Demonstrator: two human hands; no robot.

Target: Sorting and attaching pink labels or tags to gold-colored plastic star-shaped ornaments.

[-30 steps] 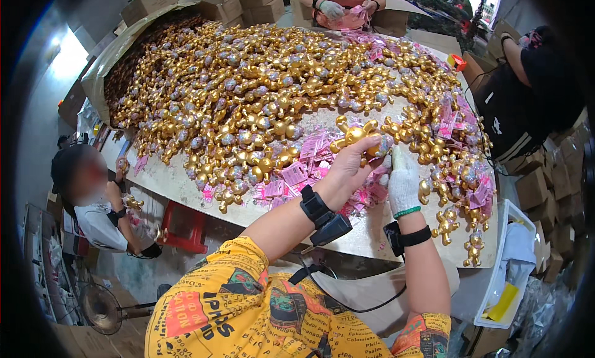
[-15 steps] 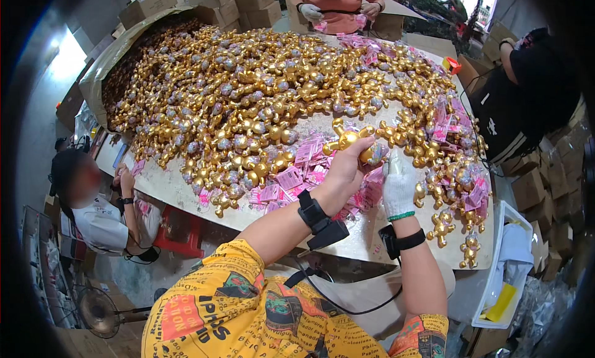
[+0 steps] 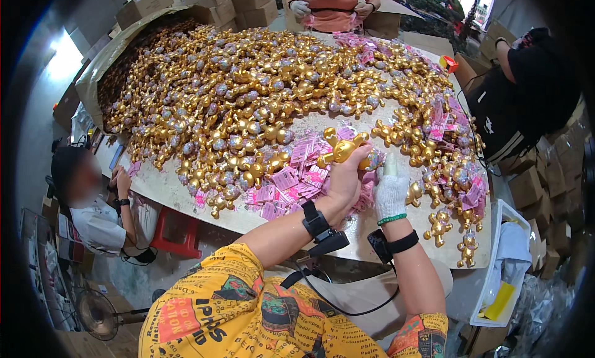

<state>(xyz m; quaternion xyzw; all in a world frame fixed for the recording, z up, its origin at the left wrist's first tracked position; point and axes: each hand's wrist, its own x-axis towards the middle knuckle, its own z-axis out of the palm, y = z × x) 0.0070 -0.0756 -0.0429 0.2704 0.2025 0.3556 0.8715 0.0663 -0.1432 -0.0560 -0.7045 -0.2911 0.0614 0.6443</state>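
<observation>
My bare left hand (image 3: 344, 179) is closed round a shiny gold toy figurine (image 3: 343, 147) with stubby rounded limbs. A multicoloured patterned part of it shows by my fingers, toward the right hand. My right hand (image 3: 392, 194), in a white knit glove with a green cuff edge, is just right of the figurine. Its fingers look curled in, with one pale fingertip pointing up; what they hold, if anything, is hidden. Under and beside my left hand lie many pink printed cards (image 3: 286, 179). A large heap of similar gold figurines (image 3: 229, 104) covers the table beyond.
The heap spills from a big sack (image 3: 93, 88) at far left. More figurines and pink packets (image 3: 474, 194) line the table's right side. A white bin (image 3: 496, 296) stands at the right edge. Co-workers are at the left, far side and right; a red stool (image 3: 173, 234) is at left.
My right hand has drawn slightly back and left, a little away from the figurine's patterned part. The figurine in my left hand has tilted and shifted slightly left.
</observation>
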